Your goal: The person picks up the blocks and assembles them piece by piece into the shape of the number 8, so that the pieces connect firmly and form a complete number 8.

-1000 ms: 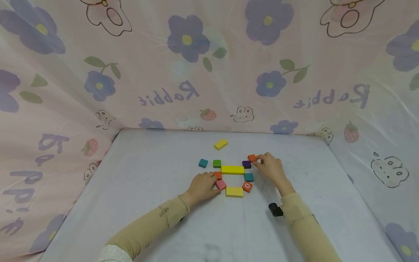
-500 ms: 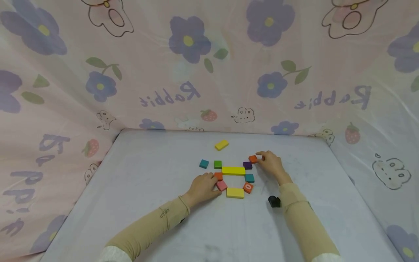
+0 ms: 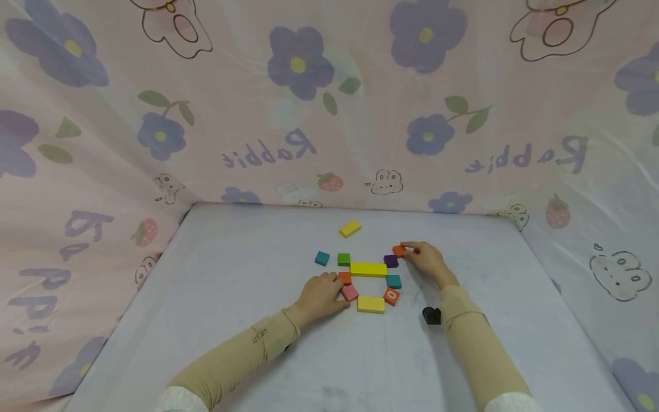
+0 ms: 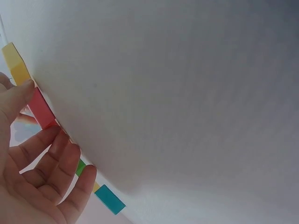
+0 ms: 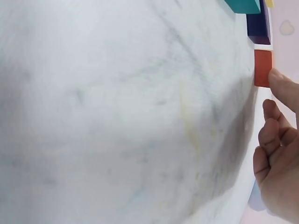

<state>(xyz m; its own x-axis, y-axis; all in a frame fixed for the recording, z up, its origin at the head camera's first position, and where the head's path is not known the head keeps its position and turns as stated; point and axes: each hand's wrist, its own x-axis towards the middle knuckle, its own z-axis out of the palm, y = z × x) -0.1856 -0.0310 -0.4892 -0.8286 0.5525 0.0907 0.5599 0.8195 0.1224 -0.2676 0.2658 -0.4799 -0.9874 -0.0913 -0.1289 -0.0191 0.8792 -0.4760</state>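
In the head view my left hand [image 3: 319, 297] rests beside the left side of a ring of blocks, fingers loosely bent. Its thumb and index finger lie at either end of a pink block [image 4: 42, 108], by a red-orange block [image 3: 344, 278]. My right hand [image 3: 426, 261] pinches an orange block [image 5: 263, 68] between thumb and index finger at the ring's upper right corner. That block sits right against a purple block [image 3: 390, 261]. Below the purple one are a teal block [image 3: 393, 281] and an orange block marked 0 [image 3: 392, 296].
A long yellow block [image 3: 368, 270] crosses the ring, and another yellow block [image 3: 371, 305] lies at the near side. A green block [image 3: 344, 260] and a teal block [image 3: 322, 258] sit upper left. One more yellow block [image 3: 350, 229] lies farther back. Patterned curtains [image 3: 360, 114] enclose the white table.
My right hand shifts its fingers slightly on the orange block, its wrist moving a little away from me. My left hand keeps its place by the pink block; the other blocks stay put.
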